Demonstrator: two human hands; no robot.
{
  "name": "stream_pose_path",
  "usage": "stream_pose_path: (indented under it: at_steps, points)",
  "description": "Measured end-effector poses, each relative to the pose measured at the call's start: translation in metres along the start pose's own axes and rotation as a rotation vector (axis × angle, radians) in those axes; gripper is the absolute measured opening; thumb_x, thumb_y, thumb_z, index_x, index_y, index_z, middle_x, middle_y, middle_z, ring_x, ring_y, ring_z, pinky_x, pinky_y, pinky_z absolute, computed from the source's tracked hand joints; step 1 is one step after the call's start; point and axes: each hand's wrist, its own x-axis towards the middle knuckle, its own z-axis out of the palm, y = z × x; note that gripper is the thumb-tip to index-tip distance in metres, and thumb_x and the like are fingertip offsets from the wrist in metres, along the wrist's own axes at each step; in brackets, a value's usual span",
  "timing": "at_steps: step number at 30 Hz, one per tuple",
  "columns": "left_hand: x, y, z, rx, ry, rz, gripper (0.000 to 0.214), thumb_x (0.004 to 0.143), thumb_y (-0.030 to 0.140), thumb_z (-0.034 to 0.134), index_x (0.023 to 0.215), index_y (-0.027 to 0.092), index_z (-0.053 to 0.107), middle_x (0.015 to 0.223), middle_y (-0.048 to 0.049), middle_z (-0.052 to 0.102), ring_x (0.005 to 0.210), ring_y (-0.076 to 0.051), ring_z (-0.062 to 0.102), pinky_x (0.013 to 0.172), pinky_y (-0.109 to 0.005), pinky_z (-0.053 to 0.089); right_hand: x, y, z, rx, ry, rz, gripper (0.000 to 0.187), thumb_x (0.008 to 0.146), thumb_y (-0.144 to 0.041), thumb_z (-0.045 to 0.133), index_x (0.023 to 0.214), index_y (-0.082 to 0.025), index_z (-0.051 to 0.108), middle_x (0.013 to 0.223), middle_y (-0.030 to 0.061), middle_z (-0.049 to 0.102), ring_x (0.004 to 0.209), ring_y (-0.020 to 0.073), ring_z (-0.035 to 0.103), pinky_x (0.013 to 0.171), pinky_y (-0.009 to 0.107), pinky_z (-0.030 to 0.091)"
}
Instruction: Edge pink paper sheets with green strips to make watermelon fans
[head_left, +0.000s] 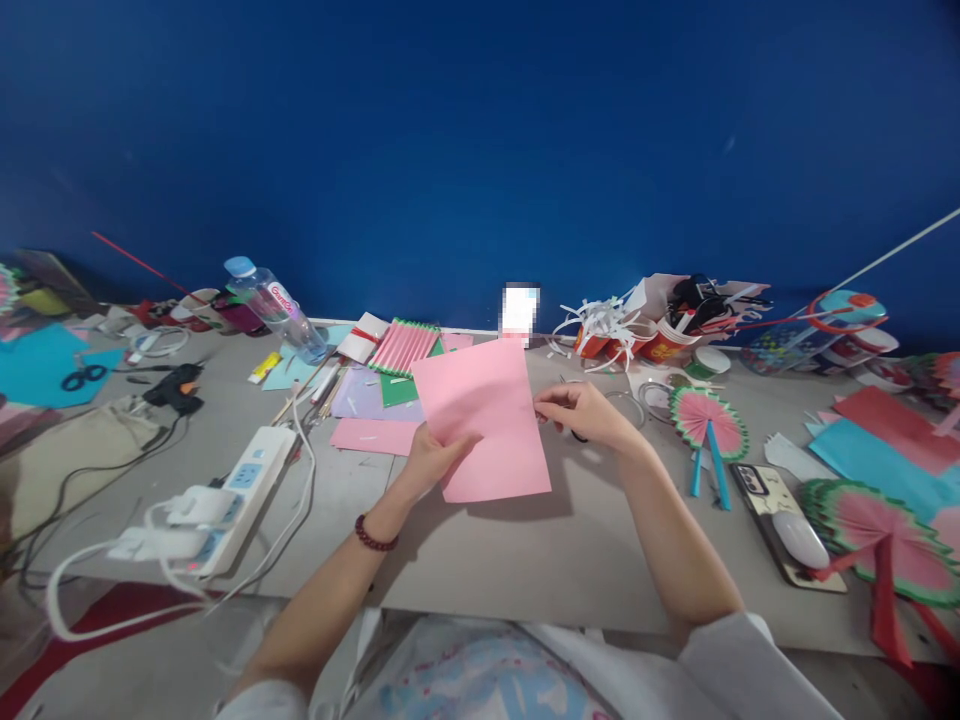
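Observation:
A sheet of pink paper [487, 400] is held up over the table, tilted. My left hand [442, 458] grips its lower left side, the thumb lying across the front and the other fingers hidden behind. At the sheet's right edge, the fingertips of my right hand [581, 410] are pinched together against the paper. Something dark, perhaps a scissors handle [579, 437], shows partly under my right hand; I cannot tell whether it is held or lies on the table. Beyond the sheet lies a pleated pink paper strip [405, 347] with green edges.
To the left are a white power strip [251, 490] with cables, a plastic bottle [277, 305] and a glue gun [178, 388]. On the right lie paper fans [709, 420], a phone [757, 500] under a white mouse [799, 540], and cups of paper scraps [667, 340]. A blue wall [480, 150] rises behind.

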Motion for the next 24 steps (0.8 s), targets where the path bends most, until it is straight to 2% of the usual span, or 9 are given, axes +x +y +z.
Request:
stream_pose_path:
  at_steps: [13,17,24]
  points:
    - [-0.001,0.0,0.001,0.009,0.0,0.019,0.043,0.068,0.039,0.079,0.102,0.014,0.07,0.102,-0.0101,0.074,0.093,-0.027,0.07,0.077,-0.035,0.061,-0.004,-0.003,0.001,-0.109,0.035,-0.04,0.02,0.075,-0.03,0.058,0.076,-0.017,0.073,0.067,0.0036,0.069,0.055,0.0124,0.056,0.049,0.023,0.041]
    - [-0.001,0.003,0.002,0.036,0.015,0.005,0.041,0.068,0.041,0.079,0.097,0.013,0.071,0.096,-0.0101,0.074,0.088,-0.027,0.071,0.072,-0.034,0.061,-0.004,-0.002,0.001,-0.156,0.051,-0.057,0.02,0.074,-0.03,0.056,0.074,-0.017,0.071,0.067,0.0027,0.068,0.056,0.0126,0.055,0.051,0.023,0.041]
    - [-0.003,0.0,0.005,0.055,-0.011,0.019,0.034,0.069,0.041,0.077,0.09,0.014,0.073,0.085,-0.007,0.075,0.081,-0.024,0.071,0.066,-0.029,0.059,-0.004,-0.002,0.015,-0.39,0.234,-0.197,0.011,0.068,-0.019,0.053,0.061,-0.017,0.061,0.062,0.0007,0.063,0.059,0.0133,0.054,0.058,0.024,0.039]
